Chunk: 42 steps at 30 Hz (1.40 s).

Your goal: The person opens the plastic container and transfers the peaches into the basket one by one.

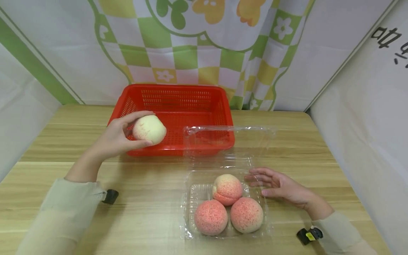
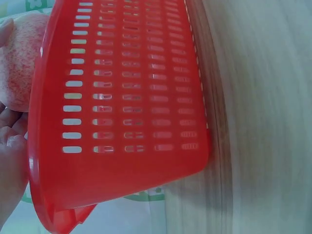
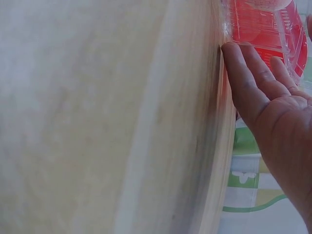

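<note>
My left hand (image 1: 118,136) grips a pale, cream-coloured peach (image 1: 149,130) above the left front of a red plastic basket (image 1: 227,132). In the left wrist view the peach (image 2: 22,61) shows pink speckles beyond the basket's slotted wall (image 2: 129,105). My right hand (image 1: 283,187) has its fingers extended at the right edge of a clear plastic clamshell box (image 1: 198,191), whose lid stands up at the back. Inside the box lie three pink peaches, one at the back (image 1: 227,189) and two in front, left (image 1: 210,217) and right (image 1: 247,215).
The clear lid (image 1: 229,141) overlaps the basket's front right corner in the head view. Behind the wooden table (image 1: 153,209) hangs a green, yellow and white checked curtain (image 1: 185,56). White cloth walls flank both sides. Each sleeve has a black wrist device, such as the right one (image 1: 309,235).
</note>
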Each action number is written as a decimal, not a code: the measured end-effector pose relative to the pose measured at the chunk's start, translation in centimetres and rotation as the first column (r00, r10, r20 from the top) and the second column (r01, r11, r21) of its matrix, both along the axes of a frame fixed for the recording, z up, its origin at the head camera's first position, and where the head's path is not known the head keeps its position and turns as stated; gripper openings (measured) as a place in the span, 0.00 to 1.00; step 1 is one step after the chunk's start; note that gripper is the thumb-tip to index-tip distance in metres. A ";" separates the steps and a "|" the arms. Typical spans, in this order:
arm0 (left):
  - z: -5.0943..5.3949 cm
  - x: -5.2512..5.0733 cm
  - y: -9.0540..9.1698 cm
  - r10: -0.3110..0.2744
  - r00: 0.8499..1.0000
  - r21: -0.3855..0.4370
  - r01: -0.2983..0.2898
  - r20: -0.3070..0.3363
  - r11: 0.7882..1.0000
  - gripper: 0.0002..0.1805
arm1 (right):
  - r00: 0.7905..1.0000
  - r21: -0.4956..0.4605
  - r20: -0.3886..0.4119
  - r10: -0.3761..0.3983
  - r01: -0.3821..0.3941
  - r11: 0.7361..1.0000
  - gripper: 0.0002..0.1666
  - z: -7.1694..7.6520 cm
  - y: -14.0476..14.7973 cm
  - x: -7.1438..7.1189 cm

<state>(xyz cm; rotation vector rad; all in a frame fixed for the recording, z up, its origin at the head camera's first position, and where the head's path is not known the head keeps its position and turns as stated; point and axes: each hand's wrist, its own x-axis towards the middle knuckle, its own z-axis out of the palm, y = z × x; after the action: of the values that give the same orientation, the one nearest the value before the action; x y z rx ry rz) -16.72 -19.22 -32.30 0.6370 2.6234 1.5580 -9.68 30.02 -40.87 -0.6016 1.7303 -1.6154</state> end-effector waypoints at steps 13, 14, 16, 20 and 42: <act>-0.3 -2.7 -0.5 0.012 0.998 -0.272 0.006 0.065 0.962 0.40 | 1.000 -0.011 -0.005 0.011 -0.011 1.000 0.38 0.0 0.0 -0.1; -0.3 -2.8 -0.5 0.005 0.998 -0.285 0.014 0.067 0.959 0.39 | 1.000 -0.010 -0.005 0.011 -0.011 1.000 0.38 0.0 0.0 -0.1; -0.4 -3.0 -0.4 -0.010 0.997 -0.302 0.032 0.075 0.953 0.38 | 1.000 -0.007 -0.003 0.010 -0.010 1.000 0.38 0.0 0.0 -0.1; -0.7 -3.6 -0.3 -0.030 0.994 -0.318 0.062 0.106 0.946 0.38 | 1.000 -0.003 0.000 0.006 -0.006 1.000 0.38 0.0 0.0 -0.1; -2.2 -5.9 -0.5 -0.193 0.943 -0.366 0.287 0.272 0.885 0.30 | 1.000 -0.008 0.001 0.006 -0.006 1.000 0.38 0.1 -0.1 -0.1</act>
<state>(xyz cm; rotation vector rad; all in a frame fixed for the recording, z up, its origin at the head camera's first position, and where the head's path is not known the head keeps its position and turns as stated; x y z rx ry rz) -22.61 -19.75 -34.50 0.6720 2.4624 0.9200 -9.78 29.97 -40.74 -0.6092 1.7199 -1.6188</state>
